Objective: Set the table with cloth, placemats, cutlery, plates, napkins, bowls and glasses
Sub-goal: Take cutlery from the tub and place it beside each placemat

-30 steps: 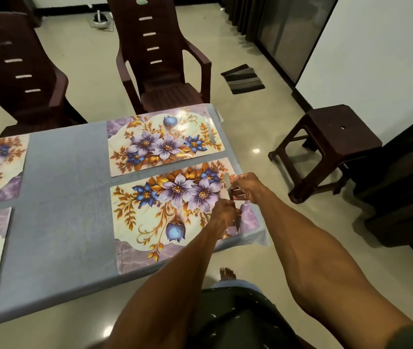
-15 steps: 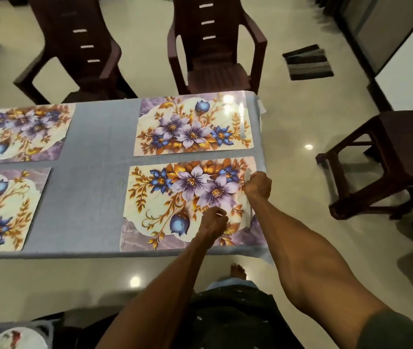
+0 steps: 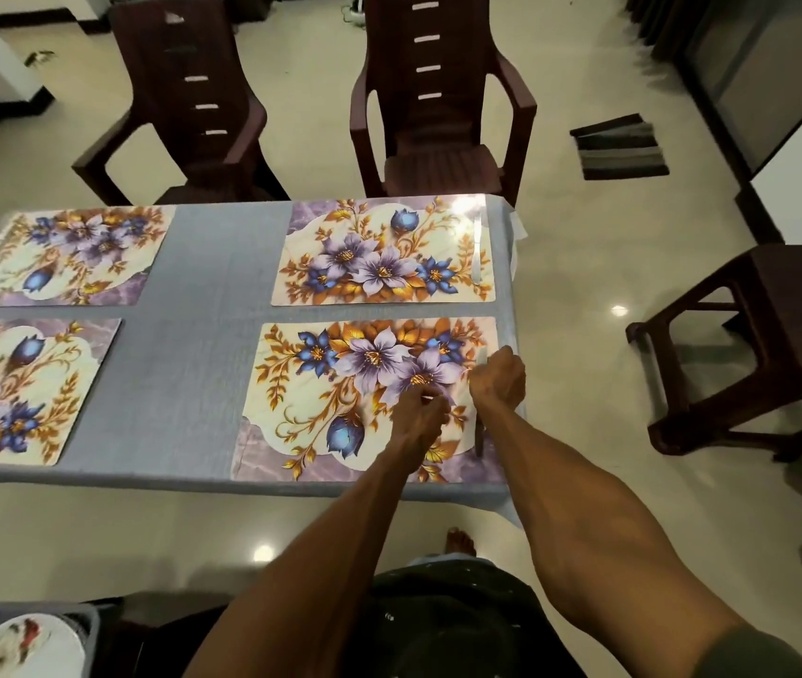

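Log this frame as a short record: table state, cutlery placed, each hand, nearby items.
table: grey cloth on, four floral placemats laid
cutlery: one knife lies along the far right placemat's right edge; another knife is at the near right placemat's right edge
left hand: fingers curled, pinching something small, unclear what
right hand: on the near knife's blade end; grip unclear
nearby: two chairs, stool, plate lower left

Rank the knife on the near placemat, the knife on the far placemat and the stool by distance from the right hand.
From the right hand:
1. Near knife, right at the hand, on the placemat's right edge.
2. Far knife, across the table.
3. Stool, on the floor, right.
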